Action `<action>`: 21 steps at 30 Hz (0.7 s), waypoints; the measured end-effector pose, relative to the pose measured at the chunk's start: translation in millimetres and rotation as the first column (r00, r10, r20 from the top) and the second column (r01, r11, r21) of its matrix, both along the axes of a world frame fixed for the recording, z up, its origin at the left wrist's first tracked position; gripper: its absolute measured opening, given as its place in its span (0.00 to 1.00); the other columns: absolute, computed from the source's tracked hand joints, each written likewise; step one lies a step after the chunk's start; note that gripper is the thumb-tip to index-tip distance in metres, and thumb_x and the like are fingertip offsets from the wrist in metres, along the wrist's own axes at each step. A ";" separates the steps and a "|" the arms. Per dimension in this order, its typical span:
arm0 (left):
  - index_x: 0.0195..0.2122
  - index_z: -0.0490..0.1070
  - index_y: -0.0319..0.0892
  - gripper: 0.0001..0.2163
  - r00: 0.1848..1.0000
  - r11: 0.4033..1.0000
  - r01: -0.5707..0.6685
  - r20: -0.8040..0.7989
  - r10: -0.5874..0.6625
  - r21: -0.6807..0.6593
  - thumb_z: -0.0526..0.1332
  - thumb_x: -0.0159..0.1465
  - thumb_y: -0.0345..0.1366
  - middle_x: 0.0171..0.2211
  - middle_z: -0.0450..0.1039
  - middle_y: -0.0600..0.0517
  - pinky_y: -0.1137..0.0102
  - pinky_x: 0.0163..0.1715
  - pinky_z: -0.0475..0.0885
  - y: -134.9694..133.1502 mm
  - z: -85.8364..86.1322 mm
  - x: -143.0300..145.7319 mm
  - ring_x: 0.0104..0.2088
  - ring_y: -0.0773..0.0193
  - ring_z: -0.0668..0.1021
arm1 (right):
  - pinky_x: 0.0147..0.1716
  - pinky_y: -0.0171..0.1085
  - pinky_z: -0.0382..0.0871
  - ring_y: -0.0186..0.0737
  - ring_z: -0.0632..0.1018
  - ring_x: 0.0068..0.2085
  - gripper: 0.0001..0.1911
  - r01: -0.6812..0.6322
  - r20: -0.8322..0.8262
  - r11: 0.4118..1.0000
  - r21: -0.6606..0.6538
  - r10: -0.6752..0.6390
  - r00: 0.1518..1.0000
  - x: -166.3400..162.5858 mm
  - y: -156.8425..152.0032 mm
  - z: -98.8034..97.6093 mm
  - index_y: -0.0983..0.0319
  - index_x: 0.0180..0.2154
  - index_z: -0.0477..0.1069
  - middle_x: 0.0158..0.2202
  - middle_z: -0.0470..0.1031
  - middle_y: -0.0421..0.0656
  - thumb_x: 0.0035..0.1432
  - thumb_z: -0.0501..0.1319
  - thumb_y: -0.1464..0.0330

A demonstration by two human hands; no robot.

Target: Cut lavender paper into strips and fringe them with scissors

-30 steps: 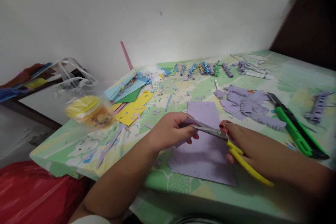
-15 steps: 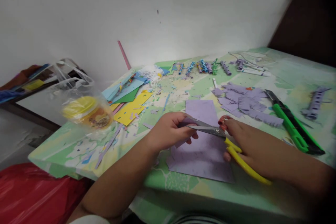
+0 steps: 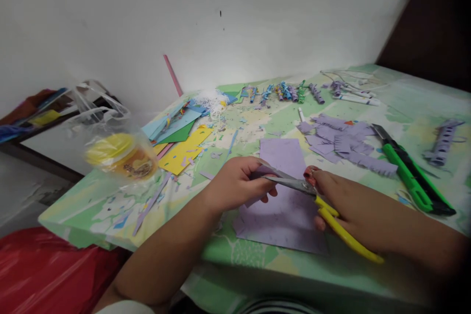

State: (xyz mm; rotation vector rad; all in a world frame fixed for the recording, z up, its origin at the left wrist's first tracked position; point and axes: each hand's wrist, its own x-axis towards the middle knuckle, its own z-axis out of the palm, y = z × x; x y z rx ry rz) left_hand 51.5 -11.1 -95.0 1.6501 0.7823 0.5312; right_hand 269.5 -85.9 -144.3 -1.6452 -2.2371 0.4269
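Note:
My left hand (image 3: pixel 237 184) is closed in a pinch on a small strip of lilac paper (image 3: pixel 257 172), held just above a larger lilac sheet (image 3: pixel 285 206) that lies flat on the table. My right hand (image 3: pixel 344 201) grips yellow-handled scissors (image 3: pixel 320 203). Their metal blades point left and meet the strip at my left fingertips. The blades look almost closed on the paper.
Fringed lilac strips (image 3: pixel 344 142) lie behind my right hand, with a green utility knife (image 3: pixel 410 179) to their right. A yellow-lidded jar (image 3: pixel 119 157) in a plastic bag stands at the left. Coloured sheets (image 3: pixel 182 140), rolled paper curls (image 3: pixel 285 93) and scraps litter the green tablecloth (image 3: pixel 253 265).
Both hands stay in nearly the same pose; the view has shifted slightly. The scissors remain on the strip.

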 end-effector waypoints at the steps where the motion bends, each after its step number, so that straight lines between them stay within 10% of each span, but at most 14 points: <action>1: 0.24 0.71 0.37 0.02 1.000 1.000 0.003 -0.008 -0.003 0.006 0.59 0.49 0.28 0.20 0.71 0.56 0.81 0.17 0.65 0.0 0.1 -0.4 0.18 0.74 0.72 | 0.38 0.46 0.71 0.55 0.75 0.44 0.29 -0.003 -0.002 1.000 0.002 0.003 1.000 0.0 -0.3 -0.3 0.64 0.52 0.60 0.47 0.72 0.55 0.51 0.58 0.58; 21: 0.24 0.71 0.37 0.02 0.999 0.999 -0.050 0.014 0.050 -0.016 0.60 0.50 0.30 0.19 0.71 0.56 0.81 0.16 0.64 -3.6 -0.5 0.7 0.18 0.74 0.72 | 0.42 0.50 0.71 0.57 0.74 0.48 0.30 -0.019 0.015 0.998 0.052 0.019 1.000 2.1 -1.5 0.5 0.65 0.53 0.59 0.51 0.69 0.57 0.51 0.58 0.58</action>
